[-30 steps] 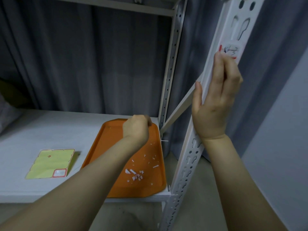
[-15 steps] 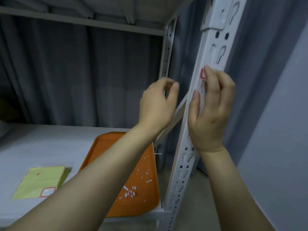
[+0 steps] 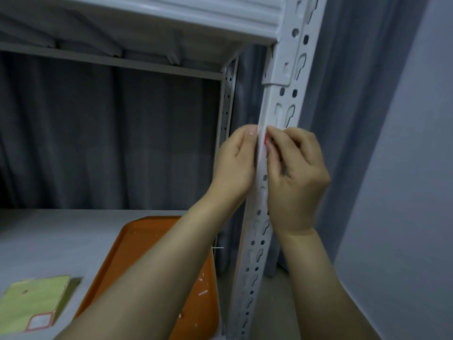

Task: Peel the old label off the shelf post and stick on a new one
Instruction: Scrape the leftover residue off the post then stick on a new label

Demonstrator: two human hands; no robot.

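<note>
Sticker sheet: on the shelf, spare label within reach.
Tray: under the work, catching peeled scraps.
Left hand: thumb braced on post; holds nothing.
Label: on the post, mostly hidden.
Right hand: fingertips pinched at its red edge, probably picking.

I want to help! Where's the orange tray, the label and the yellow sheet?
orange tray [image 3: 137,244]: head view, bare floor near far rim.
label [image 3: 266,138]: head view, red edge between fingertips.
yellow sheet [image 3: 34,295]: head view, middle.
</note>
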